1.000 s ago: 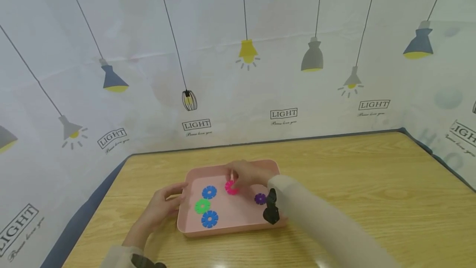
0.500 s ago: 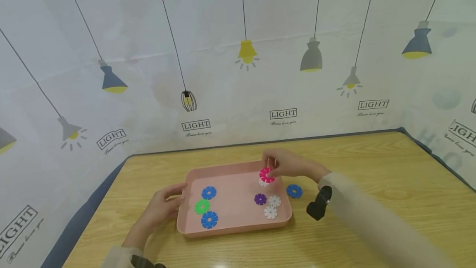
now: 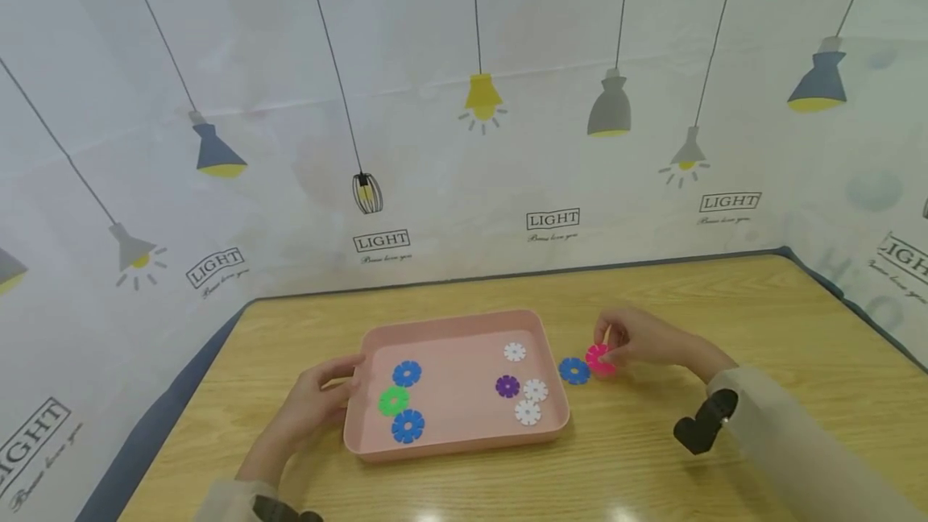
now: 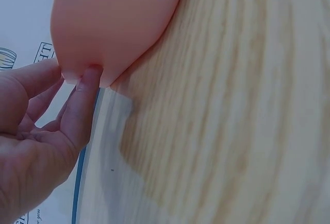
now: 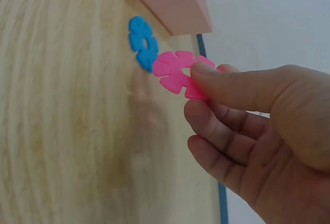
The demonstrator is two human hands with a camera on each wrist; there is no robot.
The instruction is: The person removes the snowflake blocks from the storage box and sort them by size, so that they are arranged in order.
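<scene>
My right hand [image 3: 641,337] pinches a pink flower-shaped plastic disc [image 3: 599,359] between thumb and fingers, to the right of the pink tray [image 3: 442,451]. In the right wrist view the pink disc [image 5: 178,72] has slots around its edge and a hole in the middle. Beside it on the table lies a blue disc [image 3: 574,371]. At the tray's left side, my left hand [image 3: 312,401] holds the edge with thumb and fingers; the left wrist view shows the thumb against the tray wall [image 4: 116,23]. Part of the left fingers is hidden there.
Inside the tray's left part are two blue discs [image 3: 408,426] and a green disc [image 3: 394,401]. Its right part has a purple disc [image 3: 507,386] and three white discs [image 3: 535,391]. Wood-grain table [image 3: 696,296] surrounds the tray, with a printed wall sheet [image 3: 449,159] behind.
My right hand has carried the pink disc from inside the tray, over its right edge, to beside the blue disc outside. My left hand has stayed at the tray's left side.
</scene>
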